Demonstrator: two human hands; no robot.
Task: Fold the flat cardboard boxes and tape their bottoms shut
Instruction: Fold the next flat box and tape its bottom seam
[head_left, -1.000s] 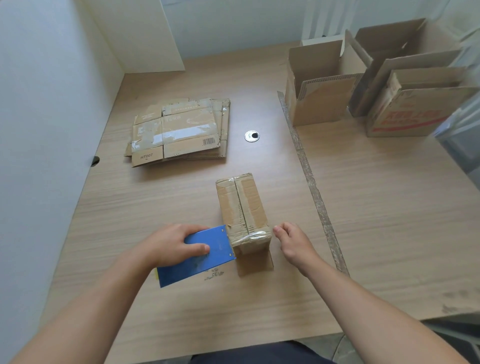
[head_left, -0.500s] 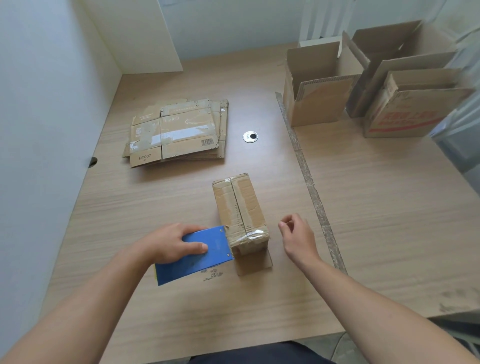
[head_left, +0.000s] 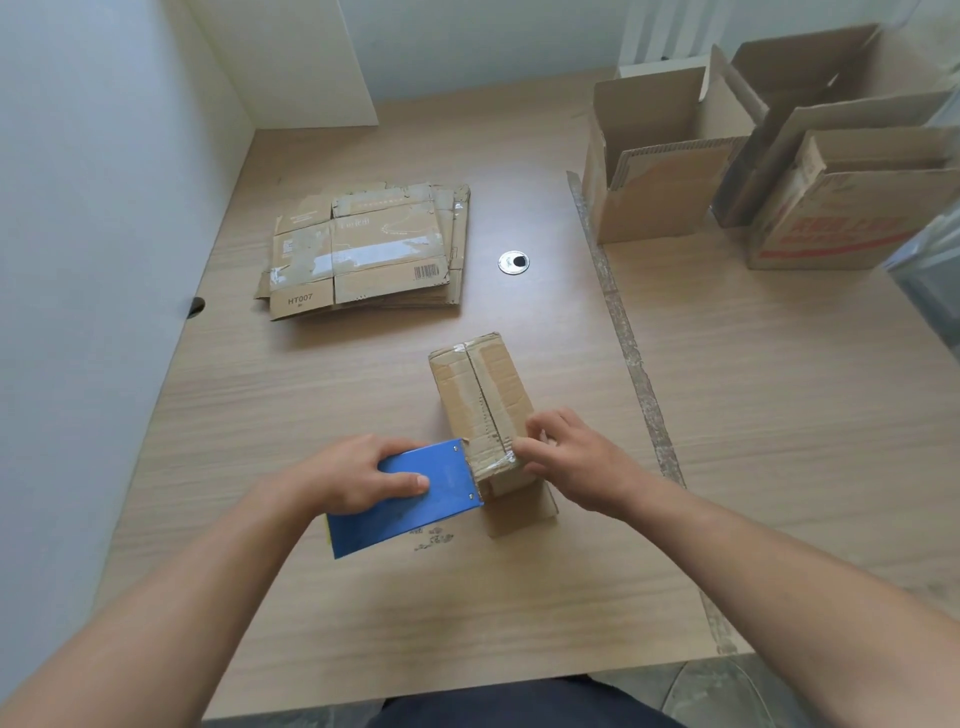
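Woodgrain table (head_left: 519, 597), creased cardboard box (head_left: 483, 384), blue dispenser (head_left: 415, 499)

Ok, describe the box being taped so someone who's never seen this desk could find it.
On the wooden desk, look between the left hand and right hand. The small box there touches the blue tape dispenser. Unlike the open boxes far right and the flat stack, its flaps are closed.

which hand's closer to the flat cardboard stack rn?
Left. The left hand grips the blue tape dispenser, on the near side of the flat stack; the right hand sits further right, fingertips on the folded box.
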